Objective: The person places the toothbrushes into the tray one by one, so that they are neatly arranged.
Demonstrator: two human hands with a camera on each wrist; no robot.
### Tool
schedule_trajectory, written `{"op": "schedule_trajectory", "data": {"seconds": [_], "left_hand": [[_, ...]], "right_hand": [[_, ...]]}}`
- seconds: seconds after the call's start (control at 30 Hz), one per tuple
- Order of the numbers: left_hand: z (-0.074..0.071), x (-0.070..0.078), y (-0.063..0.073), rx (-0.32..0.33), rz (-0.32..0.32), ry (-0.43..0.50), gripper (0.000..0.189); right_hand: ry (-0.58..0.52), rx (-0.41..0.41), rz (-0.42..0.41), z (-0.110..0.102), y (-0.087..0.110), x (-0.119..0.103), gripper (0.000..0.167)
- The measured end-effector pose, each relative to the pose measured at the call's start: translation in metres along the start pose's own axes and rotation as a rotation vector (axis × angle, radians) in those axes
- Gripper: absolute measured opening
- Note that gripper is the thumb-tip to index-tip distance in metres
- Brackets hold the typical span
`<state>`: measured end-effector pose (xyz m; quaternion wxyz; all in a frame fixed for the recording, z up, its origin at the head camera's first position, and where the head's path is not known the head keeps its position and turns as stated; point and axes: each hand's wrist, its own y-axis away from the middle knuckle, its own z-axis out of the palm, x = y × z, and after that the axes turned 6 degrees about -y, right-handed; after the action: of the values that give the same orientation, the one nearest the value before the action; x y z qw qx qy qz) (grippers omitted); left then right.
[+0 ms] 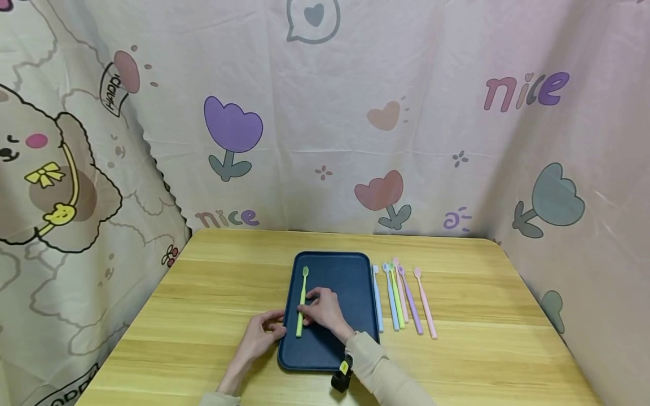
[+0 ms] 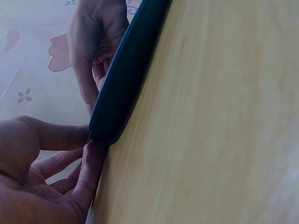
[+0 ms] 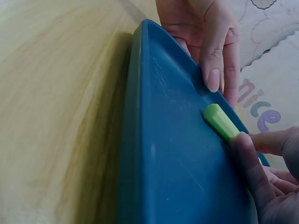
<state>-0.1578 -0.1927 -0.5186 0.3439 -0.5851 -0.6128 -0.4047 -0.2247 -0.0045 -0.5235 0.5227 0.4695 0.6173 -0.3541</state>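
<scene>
A dark blue tray (image 1: 340, 276) lies on the table with a yellow-green toothbrush (image 1: 303, 290) along its left side, bristle end away from me. My right hand (image 1: 326, 310) reaches over the tray and pinches the toothbrush by its handle. In the right wrist view, the handle's blunt end (image 3: 221, 122) pokes out past the thumb and finger, low over the tray floor. At the tray's left edge my left hand (image 1: 260, 337) grips the rim; thumb and fingers (image 2: 92, 163) meet at that edge in the left wrist view.
Right of the tray lie several more toothbrushes: a blue one (image 1: 378, 301) close against its edge, a group with a purple one (image 1: 411, 301), and a pink one (image 1: 425, 304) farthest right. A patterned curtain (image 1: 325, 113) rises behind the wooden table (image 1: 213, 270).
</scene>
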Motion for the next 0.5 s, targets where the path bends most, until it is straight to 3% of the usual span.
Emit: {"op": "schedule_trajectory", "data": {"seconds": [0.5], "left_hand": [[0.0000,0.0001,0.0006,0.007,-0.017,-0.006,0.041]], "right_hand": [[-0.021,0.017,0.005,0.0027,-0.0007,-0.0002,0.033]]}}
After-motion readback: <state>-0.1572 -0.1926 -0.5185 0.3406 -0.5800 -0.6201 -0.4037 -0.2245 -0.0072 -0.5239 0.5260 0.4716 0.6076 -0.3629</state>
